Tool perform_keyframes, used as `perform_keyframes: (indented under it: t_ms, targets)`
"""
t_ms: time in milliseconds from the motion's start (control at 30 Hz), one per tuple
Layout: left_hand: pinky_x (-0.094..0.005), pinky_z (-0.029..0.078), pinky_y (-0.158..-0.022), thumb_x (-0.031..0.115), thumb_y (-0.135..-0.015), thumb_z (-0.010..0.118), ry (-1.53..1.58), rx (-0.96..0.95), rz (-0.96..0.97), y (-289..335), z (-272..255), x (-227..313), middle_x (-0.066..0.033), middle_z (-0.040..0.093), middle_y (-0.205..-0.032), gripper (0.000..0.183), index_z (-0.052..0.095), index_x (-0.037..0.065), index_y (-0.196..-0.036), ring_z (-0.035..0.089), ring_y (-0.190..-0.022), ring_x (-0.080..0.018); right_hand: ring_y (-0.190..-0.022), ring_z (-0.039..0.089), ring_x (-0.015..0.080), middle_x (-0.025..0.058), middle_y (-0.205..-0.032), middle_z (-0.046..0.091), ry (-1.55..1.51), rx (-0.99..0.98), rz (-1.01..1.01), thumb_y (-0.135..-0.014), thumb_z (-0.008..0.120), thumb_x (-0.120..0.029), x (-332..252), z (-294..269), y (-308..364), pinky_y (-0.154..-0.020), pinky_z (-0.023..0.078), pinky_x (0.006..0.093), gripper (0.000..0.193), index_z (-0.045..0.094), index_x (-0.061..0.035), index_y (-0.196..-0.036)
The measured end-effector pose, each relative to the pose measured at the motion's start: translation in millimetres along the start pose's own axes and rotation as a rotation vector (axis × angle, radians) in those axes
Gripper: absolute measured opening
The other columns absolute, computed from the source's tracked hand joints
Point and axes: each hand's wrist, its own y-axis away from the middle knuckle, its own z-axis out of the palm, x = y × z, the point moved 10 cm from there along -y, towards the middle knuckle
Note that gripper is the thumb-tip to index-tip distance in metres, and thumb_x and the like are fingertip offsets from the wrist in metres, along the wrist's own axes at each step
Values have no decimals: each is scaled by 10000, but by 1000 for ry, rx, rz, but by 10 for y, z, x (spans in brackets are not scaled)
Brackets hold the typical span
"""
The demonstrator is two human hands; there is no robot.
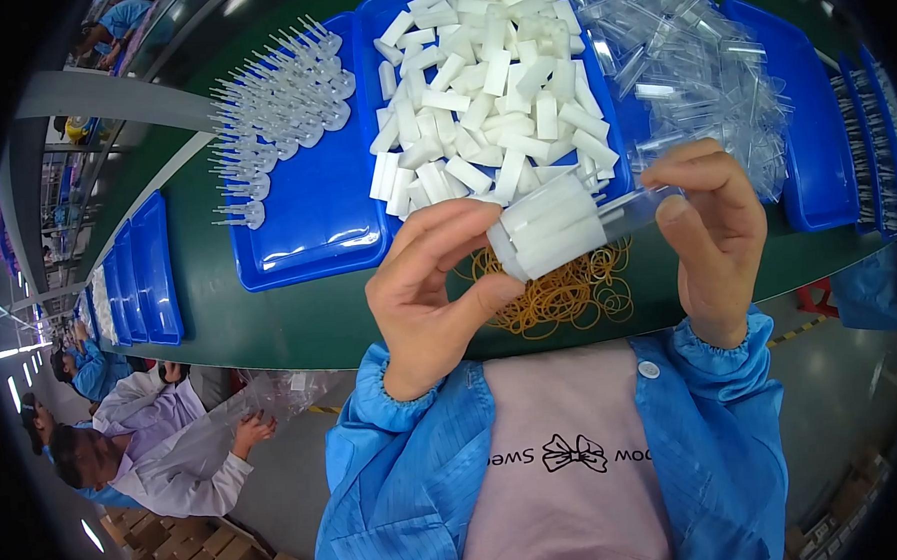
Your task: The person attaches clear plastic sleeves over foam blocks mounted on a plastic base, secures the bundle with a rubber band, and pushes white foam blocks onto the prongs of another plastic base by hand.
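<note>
Bundle [554, 227] white, ridged, tilted; left end translucent.

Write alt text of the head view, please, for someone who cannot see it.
A person's left hand grips a cluster of white pieces and thin prongs, while the right hand holds clear plastic at its pronged end. Below lie amber rubber bands; beyond, blue trays hold white blocks, clear plastic pieces and pronged translucent parts.

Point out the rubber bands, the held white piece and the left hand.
Rubber bands [562, 301], head view: middle of the heap.
Held white piece [550, 225], head view: middle of its side.
Left hand [424, 286], head view: middle of the hand.
</note>
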Motion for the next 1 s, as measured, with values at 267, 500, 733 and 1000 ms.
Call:
perform_keyframes:
  t_ms: [267,500,733,1000]
  targets:
    - [-313,505,-892,-12,-689,764,38,14,-22,29,37,-56,-126,539,-1120,455,609,-26,-1117,577,-1012,-208,-849,546,175,89,-881,607,101,-125,-78,-752,710,-41,-113,101,-11,-782,415,283,167,649,9,-900]
    - [-295,499,-854,-10,-658,782,11,55,-12,35,41,-39,-109,560,-1084,463,631,-17,-1095,576,-973,-191,-833,547,163,78,-881,612,30,-122,-85,-713,728,-7,-141,228,61,-746,425,273,182,689,-29,-890]
    - [-282,481,-820,-15,-621,799,-7,78,-10,39,47,-51,-95,588,-1033,476,649,-8,-1073,577,-942,-182,-827,544,154,75,-879,610,62,-135,-95,-690,709,32,-134,256,48,-736,428,269,209,691,-35,-887]
    - [-306,485,-865,-46,-635,783,1,65,3,45,41,-74,-108,568,-1071,482,630,-19,-1092,575,-983,-201,-790,534,155,60,-849,625,133,-131,-127,-655,689,61,-177,263,18,-685,416,262,260,702,-63,-883]
